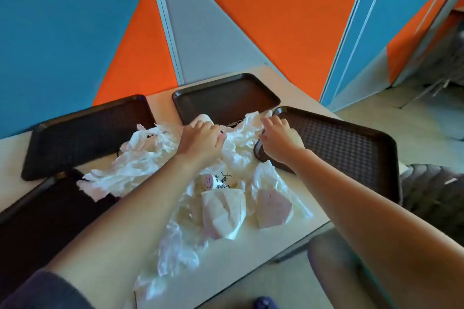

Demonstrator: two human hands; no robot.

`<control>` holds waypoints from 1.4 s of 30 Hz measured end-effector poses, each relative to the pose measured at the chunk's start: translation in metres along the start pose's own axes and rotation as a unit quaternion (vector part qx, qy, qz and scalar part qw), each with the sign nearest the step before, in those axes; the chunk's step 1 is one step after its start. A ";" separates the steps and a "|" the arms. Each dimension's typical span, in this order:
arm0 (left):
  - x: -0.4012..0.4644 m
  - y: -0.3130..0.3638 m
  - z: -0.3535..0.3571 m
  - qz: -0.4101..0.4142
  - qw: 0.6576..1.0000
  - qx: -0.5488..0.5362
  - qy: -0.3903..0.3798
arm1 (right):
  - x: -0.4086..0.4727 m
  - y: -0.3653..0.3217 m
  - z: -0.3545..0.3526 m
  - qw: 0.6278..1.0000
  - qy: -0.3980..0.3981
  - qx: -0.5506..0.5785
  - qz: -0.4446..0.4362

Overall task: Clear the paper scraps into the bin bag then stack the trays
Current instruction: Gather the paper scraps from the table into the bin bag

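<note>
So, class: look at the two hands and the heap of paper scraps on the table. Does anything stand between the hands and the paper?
Nothing visible does. The left hand already rests on the crumpled paper scraps, and the right hand reaches over the near corner of the right tray to the paper's edge. No bin bag can be clearly made out in this view.

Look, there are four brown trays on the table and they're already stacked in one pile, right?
Not quite. The four brown trays are there, but the head view shows them spread out: left tray, far tray, right tray, near-left tray. Paper scraps lie between them.
</note>
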State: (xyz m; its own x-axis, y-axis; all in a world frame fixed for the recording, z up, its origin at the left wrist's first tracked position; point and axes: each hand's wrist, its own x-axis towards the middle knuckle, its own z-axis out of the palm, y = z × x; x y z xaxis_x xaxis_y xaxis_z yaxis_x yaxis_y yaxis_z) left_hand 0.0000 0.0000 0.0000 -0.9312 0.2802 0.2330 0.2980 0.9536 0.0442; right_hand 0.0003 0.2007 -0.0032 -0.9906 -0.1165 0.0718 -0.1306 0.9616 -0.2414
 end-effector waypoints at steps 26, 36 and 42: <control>-0.076 0.139 0.118 0.134 0.970 -0.011 -0.203 | -0.084 0.117 0.106 0.985 -0.149 0.086 -0.031; -0.076 0.182 0.105 0.158 0.981 -0.058 -0.094 | -0.104 0.151 0.067 0.995 -0.073 0.068 -0.003; -0.066 0.241 0.097 0.180 0.974 -0.078 -0.117 | -0.146 0.200 0.045 0.998 -0.038 0.059 0.003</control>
State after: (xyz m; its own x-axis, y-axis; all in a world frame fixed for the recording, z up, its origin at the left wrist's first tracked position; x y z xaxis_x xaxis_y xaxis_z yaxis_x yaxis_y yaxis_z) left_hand 0.1129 0.2220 -0.0992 -0.7773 0.6282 0.0346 0.6254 0.7656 0.1510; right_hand 0.1172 0.3986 -0.1057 -0.9912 -0.1326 -0.0020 -0.1233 0.9270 -0.3541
